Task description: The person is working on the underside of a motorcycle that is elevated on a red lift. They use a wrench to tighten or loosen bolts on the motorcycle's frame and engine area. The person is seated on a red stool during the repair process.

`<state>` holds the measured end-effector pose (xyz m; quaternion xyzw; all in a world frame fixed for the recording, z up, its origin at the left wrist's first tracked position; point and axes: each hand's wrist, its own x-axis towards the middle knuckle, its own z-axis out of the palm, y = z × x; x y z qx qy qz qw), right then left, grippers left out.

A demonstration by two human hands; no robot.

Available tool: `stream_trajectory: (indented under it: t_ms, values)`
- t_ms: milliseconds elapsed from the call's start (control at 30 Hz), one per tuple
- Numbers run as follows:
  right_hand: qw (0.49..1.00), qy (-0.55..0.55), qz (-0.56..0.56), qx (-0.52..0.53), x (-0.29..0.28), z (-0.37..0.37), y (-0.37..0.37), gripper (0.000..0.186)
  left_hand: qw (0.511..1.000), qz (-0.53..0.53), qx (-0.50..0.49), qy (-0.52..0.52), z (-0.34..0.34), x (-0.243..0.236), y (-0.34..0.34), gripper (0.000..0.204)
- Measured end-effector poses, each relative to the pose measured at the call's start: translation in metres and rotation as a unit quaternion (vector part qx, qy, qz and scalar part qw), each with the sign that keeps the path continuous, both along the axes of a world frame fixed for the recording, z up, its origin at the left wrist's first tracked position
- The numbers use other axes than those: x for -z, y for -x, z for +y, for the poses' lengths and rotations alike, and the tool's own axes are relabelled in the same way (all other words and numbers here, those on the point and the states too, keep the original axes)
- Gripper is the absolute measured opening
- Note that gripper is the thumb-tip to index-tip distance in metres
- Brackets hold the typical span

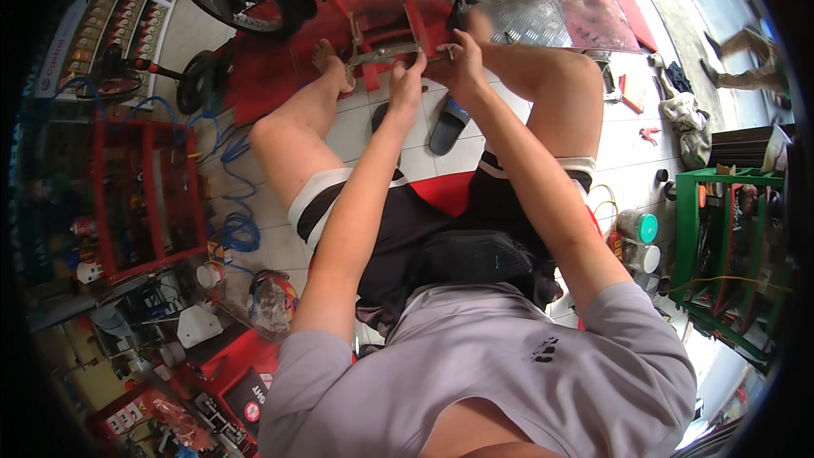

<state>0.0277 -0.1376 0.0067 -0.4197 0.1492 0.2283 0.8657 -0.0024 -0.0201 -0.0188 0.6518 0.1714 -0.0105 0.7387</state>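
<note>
White-tiled floor [348, 129] spreads below the left grip [409, 83] and right grip [464, 69]. Just beyond them stands a red metal frame [410, 4], its grey bar [370, 58] at the left fingertips; whether either grip is clamped, I cannot tell. Rightward sit a teal-lidded jar [636, 226] and a pale-lidded jar [643, 258], contents unclear; far leftward, a red rack [153, 195] holds jumbled items.

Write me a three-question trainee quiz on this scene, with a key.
1. What colour is the coiled hose on the floor?

2. True or false: the green rack stands on the person's left.

3. The left hand and right hand are nearest to:
a) the red metal frame
b) the hose
c) the green rack

Key: 1. Blue. 2. False; it stands on the right. 3. a.
</note>
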Motion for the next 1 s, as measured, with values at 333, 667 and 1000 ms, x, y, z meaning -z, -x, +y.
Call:
stream_trajectory:
  t_ms: [333, 667, 1000]
  values:
    - [0.896, 0.389, -0.186, -0.105, -0.018, -0.022, 0.019, 0.04, 0.973, -0.009, 0.058, 0.224, 0.01, 0.003, -0.009, 0.029]
    - [0.894, 0.368, -0.019, -0.256, -0.03, -0.05, 0.017, 0.062, 0.971, 0.005, 0.031, 0.237, 0.009, -0.006, -0.012, 0.039]
    - [0.916, 0.292, -0.169, -0.219, -0.003, -0.055, -0.014, 0.034, 0.977, 0.023, 0.007, 0.21, 0.003, -0.003, -0.011, 0.051]
